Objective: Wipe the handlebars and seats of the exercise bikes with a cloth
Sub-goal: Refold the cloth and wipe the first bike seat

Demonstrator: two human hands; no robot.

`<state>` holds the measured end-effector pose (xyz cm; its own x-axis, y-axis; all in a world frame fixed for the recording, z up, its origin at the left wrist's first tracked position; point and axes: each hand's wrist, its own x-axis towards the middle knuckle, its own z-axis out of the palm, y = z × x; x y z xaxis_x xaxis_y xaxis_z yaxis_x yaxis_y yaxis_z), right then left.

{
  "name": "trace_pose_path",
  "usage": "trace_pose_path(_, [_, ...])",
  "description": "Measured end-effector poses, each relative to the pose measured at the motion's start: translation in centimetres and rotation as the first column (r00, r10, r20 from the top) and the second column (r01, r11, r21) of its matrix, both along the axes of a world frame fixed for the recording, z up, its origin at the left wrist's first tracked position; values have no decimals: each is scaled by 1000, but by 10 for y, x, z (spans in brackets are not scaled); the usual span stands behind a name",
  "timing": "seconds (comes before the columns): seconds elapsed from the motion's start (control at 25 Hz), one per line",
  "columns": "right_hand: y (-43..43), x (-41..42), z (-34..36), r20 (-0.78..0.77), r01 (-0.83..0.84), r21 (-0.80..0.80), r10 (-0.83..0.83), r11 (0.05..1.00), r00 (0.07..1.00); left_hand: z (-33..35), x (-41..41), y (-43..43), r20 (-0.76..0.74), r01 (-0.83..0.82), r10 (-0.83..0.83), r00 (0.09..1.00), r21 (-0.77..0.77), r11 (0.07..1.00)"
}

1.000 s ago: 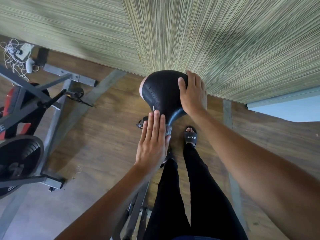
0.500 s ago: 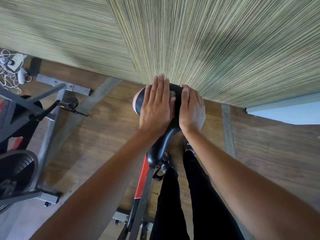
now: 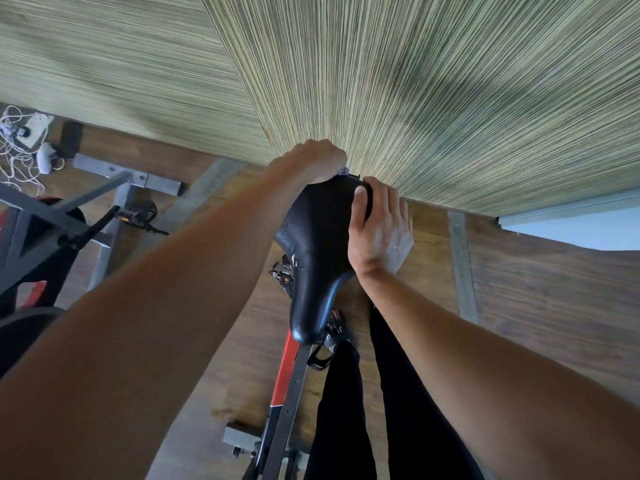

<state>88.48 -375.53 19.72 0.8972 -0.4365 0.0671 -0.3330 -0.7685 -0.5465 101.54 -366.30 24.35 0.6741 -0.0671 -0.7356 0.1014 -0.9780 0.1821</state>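
Seat wipe under way: left hand (image 3: 311, 161), fingers curled, bunches the cloth (image 3: 343, 172) beneath it on the black seat (image 3: 318, 244)'s far rim. Right hand (image 3: 381, 233) clamps the seat's side, thumb on top. Handlebars out of view, prob. still to do, as is the 2nd bike (image 3: 41, 230), well left of both hands. Wood floor (image 3: 536, 289) below, striped wall (image 3: 415, 98) just beyond.

Nothing legible — lettering on the sandal (image 3: 333, 337) is mostly hidden.

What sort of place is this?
Probably a small gym or home workout room: a black bike seat on a red frame, a second exercise bike at left, wood-look floor.
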Motion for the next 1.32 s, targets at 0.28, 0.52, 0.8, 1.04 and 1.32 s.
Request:
trace_pose_path(0.28, [0,0,4,-19,-5,13,6,1000,1000,0,-70,21,587,197,-82,805,-136,971])
trace_pose_path(0.52, [-1,0,10,-35,-19,50,20,999,999,-19,-146,24,702,163,2,713,-168,972])
trace_pose_path(0.8, [-1,-1,20,-97,-50,75,57,996,994,-7,-244,29,680,102,90,727,-237,966])
trace_pose_path(1.04, [9,21,26,-254,10,20,-4,1000,967,-8,-311,33,705,141,-19,709,-115,983])
trace_pose_path(1.32, [18,15,17,-121,51,-73,-60,996,991,-16,-213,27,517,-133,363,775,-428,894])
